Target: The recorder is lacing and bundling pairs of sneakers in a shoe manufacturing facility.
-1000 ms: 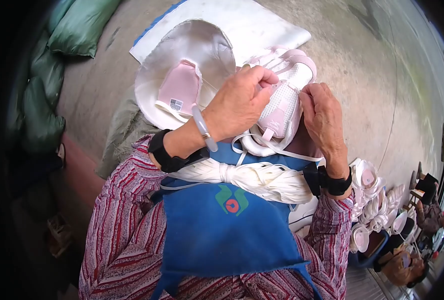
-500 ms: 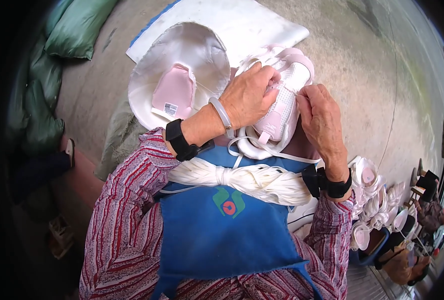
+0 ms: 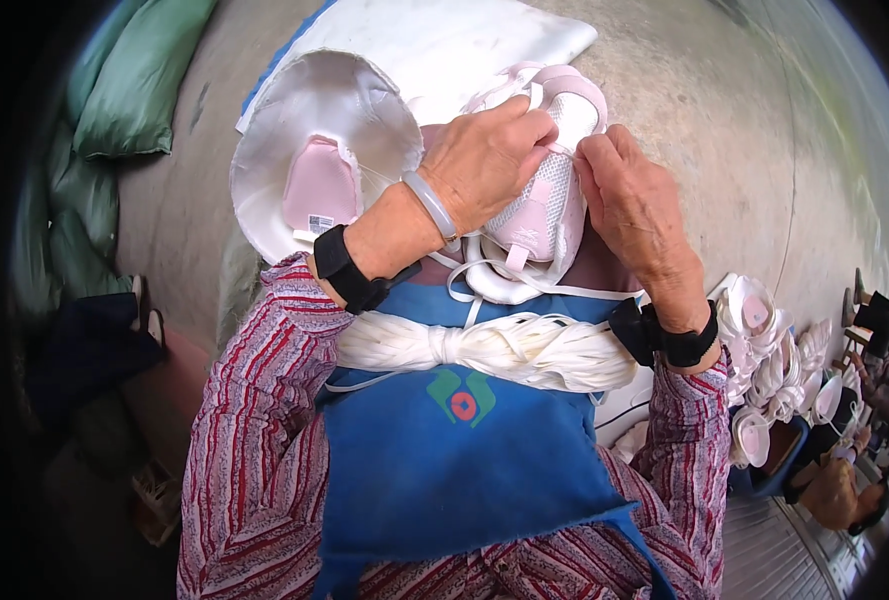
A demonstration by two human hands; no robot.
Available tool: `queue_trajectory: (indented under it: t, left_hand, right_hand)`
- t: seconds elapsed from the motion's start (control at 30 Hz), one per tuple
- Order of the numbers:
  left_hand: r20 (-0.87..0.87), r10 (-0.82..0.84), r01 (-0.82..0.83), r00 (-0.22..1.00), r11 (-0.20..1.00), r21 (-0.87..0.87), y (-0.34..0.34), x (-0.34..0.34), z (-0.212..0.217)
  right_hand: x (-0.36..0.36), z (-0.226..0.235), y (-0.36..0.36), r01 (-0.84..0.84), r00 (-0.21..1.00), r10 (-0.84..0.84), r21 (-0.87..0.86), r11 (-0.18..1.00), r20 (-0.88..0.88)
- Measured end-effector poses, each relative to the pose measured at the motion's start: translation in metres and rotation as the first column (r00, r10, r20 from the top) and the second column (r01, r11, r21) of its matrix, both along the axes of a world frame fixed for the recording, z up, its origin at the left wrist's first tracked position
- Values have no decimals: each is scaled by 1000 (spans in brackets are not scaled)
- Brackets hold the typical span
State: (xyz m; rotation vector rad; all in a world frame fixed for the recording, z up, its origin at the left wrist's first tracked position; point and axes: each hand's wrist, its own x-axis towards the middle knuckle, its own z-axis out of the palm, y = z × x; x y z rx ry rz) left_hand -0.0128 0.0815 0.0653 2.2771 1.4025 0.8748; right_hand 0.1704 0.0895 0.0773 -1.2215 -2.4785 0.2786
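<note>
A pink and white shoe (image 3: 539,200) lies on my lap, toe pointing away from me. My left hand (image 3: 484,160) rests over its left side, fingers pinching a white lace near the top eyelets. My right hand (image 3: 629,200) presses against the shoe's right side, thumb and forefinger closed on the same lace. A bundle of white laces (image 3: 494,345) lies across my blue apron (image 3: 454,450) just below the shoe. Both wrists wear black bands.
A white sun hat (image 3: 314,130) with a pink shoe insole (image 3: 319,185) in it sits at my left. A white sheet (image 3: 444,40) lies ahead on the concrete floor. Green sacks (image 3: 134,90) lie far left. Several white shoes (image 3: 774,370) are stacked at my right.
My left hand has slid up from the shoe's heel side toward its top, meeting the right hand at the lace. The shoe has shifted slightly.
</note>
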Motion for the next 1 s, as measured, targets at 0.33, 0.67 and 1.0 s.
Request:
queue_trajectory:
  t: [0.33,0.67,1.0]
  left_hand:
    - [-19,11,-11,1000,1000,24,-1,4,3]
    - [7,16,-16,1000,1000,-26,-2,4,7]
    - [96,186,-148,978,939,-309,-1,-4,23]
  right_hand:
    - [1,3,3,-53,998,52,20,998,32]
    - [-4,2,-7,17,999,-17,-4,1000,-33]
    - [-11,-1,-3,35,953,-27,23,999,-301]
